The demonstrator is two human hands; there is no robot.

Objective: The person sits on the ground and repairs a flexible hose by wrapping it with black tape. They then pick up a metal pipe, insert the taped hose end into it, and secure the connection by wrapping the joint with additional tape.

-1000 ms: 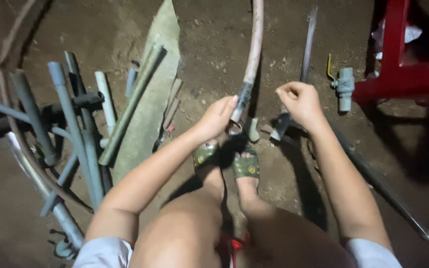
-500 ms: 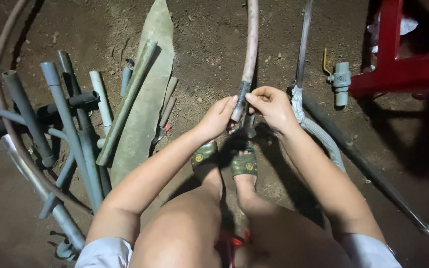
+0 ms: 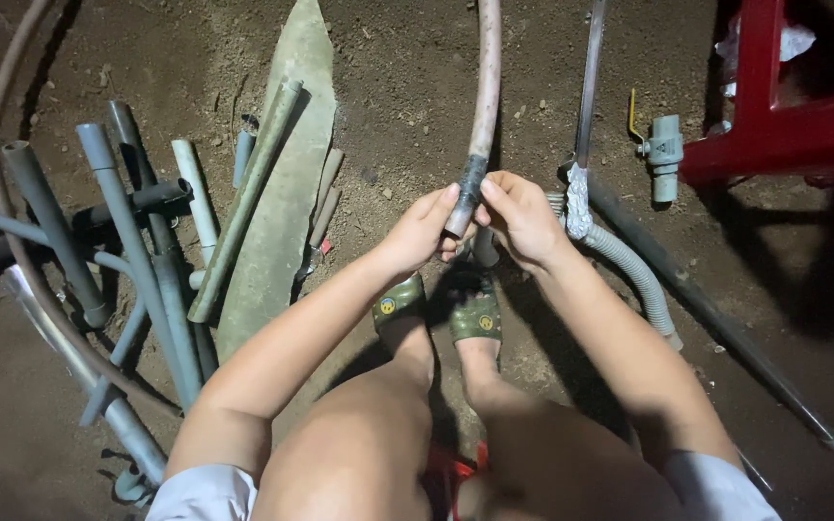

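Observation:
A long pinkish hose (image 3: 486,87) runs from the top of the view down to a dark taped end (image 3: 468,188). My left hand (image 3: 420,232) pinches that end from the left. My right hand (image 3: 523,217) grips the same end from the right, fingertips touching the tape. Both hands meet just above my feet in green sandals (image 3: 475,309). I am squatting on bare dirt.
A pile of grey plastic pipes (image 3: 127,251) lies at the left beside a flat greenish slab (image 3: 287,193). A metal bar (image 3: 589,87) and a grey corrugated hose (image 3: 629,270) lie at the right, with a valve (image 3: 664,150) and red furniture (image 3: 784,116) beyond.
My right hand left the metal bar at the right and moved left onto the taped hose end. The left hand stayed on the hose.

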